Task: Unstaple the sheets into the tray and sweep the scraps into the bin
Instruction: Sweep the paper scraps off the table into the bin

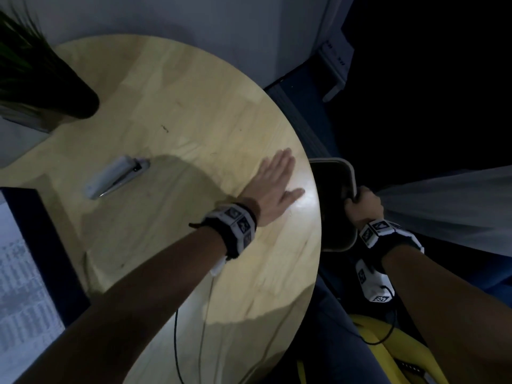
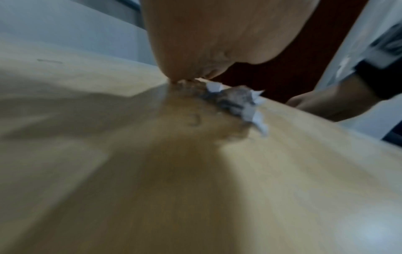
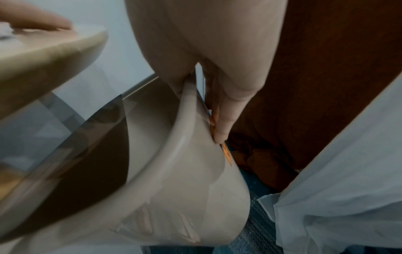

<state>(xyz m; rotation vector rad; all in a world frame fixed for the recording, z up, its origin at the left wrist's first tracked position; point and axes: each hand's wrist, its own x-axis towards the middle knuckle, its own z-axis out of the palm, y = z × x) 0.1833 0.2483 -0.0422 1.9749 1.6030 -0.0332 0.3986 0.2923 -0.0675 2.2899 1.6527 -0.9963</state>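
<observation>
Head overhead; wrists close (share table (image 1: 177, 112) edge).

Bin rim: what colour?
Off-white/cream; the bin rim, gripped by the right hand, shows best in the right wrist view.

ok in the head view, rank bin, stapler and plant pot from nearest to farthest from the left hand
1. bin: just past the table edge, right of the left hand.
2. stapler: on the table, off to the hand's left.
3. plant pot: far upper-left of the table.

Round wood tbl (image 1: 171, 112): stapler (image 1: 116, 176), scraps (image 2: 237, 101) (at edge).
</observation>
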